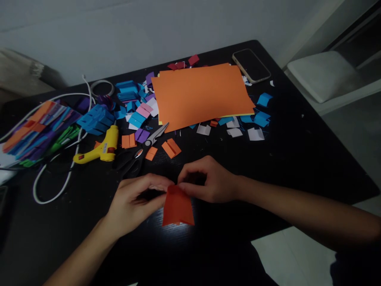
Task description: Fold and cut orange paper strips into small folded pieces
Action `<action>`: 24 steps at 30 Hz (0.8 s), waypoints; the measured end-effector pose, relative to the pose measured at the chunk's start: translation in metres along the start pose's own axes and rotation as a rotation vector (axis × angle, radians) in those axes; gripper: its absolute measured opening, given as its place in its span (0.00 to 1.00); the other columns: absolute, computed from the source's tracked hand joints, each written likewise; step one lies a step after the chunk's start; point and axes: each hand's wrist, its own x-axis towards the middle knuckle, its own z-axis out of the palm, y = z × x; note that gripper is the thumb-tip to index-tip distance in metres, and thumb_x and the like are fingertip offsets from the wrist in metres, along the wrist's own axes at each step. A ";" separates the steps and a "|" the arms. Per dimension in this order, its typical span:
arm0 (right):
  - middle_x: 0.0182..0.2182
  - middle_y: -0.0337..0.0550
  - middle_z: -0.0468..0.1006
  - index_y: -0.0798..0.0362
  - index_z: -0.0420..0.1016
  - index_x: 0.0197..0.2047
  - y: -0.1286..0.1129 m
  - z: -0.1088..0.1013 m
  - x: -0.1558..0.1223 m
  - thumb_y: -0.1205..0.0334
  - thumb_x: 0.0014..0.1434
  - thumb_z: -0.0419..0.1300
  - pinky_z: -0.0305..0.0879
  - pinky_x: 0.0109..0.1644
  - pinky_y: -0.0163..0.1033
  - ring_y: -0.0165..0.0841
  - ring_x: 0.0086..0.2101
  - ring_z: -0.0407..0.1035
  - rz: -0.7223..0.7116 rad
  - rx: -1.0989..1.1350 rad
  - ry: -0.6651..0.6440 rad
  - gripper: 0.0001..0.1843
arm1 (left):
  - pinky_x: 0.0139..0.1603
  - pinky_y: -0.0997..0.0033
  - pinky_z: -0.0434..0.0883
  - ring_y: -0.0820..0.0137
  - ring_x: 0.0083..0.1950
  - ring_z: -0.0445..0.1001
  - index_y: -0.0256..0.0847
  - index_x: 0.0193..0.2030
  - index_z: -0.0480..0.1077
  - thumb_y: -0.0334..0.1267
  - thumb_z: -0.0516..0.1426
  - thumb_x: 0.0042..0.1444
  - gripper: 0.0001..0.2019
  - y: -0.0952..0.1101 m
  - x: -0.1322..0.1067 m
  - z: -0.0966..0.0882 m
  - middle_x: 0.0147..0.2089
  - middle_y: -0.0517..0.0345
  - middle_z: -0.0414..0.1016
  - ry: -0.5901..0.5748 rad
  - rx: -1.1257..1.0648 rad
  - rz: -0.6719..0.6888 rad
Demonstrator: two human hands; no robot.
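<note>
Both hands pinch the top edge of a small orange paper piece [177, 208] that hangs just above the black table [297, 159] near its front. My left hand [135, 200] grips the piece's left top corner with fingers closed. My right hand [205, 180] grips the right top corner, fingers curled. Just beyond the hands lie black-handled scissors [139, 153] and a few small folded orange pieces [171, 147].
A stack of large orange sheets [202, 93] lies mid-table, with blue, purple, pink and white folded scraps around it. A yellow glue gun [99, 150] with a white cable [49, 190] sits left, beside a pile of coloured strips [35, 133]. A phone [251, 65] lies far right.
</note>
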 end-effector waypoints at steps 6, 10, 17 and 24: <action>0.26 0.39 0.79 0.57 0.82 0.38 0.002 0.001 -0.001 0.66 0.62 0.61 0.65 0.30 0.32 0.27 0.26 0.71 -0.022 -0.007 0.010 0.07 | 0.39 0.85 0.80 0.75 0.34 0.84 0.41 0.43 0.80 0.32 0.69 0.59 0.07 -0.001 -0.002 0.000 0.36 0.60 0.86 -0.003 0.008 -0.007; 0.29 0.41 0.82 0.57 0.82 0.38 0.001 0.002 0.000 0.62 0.62 0.64 0.69 0.33 0.32 0.29 0.29 0.74 -0.012 0.052 0.027 0.07 | 0.38 0.85 0.79 0.76 0.33 0.83 0.41 0.44 0.80 0.32 0.68 0.60 0.07 -0.002 -0.001 -0.001 0.36 0.60 0.86 -0.006 0.012 0.002; 0.28 0.39 0.80 0.56 0.81 0.36 0.001 0.003 0.000 0.63 0.60 0.66 0.68 0.32 0.31 0.28 0.28 0.73 0.012 0.097 0.075 0.05 | 0.42 0.83 0.79 0.74 0.37 0.83 0.42 0.50 0.79 0.31 0.69 0.58 0.14 -0.004 -0.003 0.001 0.38 0.59 0.85 -0.010 0.033 0.010; 0.29 0.39 0.80 0.57 0.79 0.36 0.000 0.005 -0.001 0.61 0.62 0.66 0.69 0.33 0.32 0.28 0.29 0.73 -0.005 0.124 0.158 0.07 | 0.40 0.80 0.78 0.74 0.38 0.83 0.43 0.50 0.77 0.29 0.61 0.64 0.10 0.004 -0.001 0.003 0.40 0.58 0.84 0.008 -0.067 -0.119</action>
